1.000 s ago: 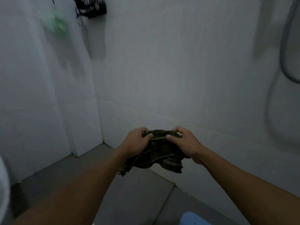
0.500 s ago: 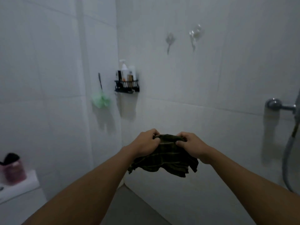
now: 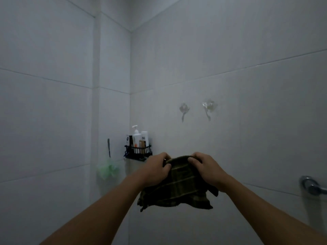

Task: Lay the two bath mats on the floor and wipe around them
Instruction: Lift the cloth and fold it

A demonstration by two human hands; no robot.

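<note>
Both hands up at chest height, near the tiled wall [image 3: 230, 50]. Left hand [image 3: 156, 169] and right hand [image 3: 206, 169] each pinch the top edge of a dark green striped cloth [image 3: 177, 190], fingers curled over the bunched fold; the rest hangs crumpled below, touching nothing else. Far left, in the corner: black wire caddy [image 3: 138, 152] holding bottles [image 3: 139, 138]. Green mesh sponge [image 3: 107, 169] hangs left of it. Two clear hooks [image 3: 208, 107] above the hands. Chrome fitting [image 3: 311, 186] at right edge.
</note>
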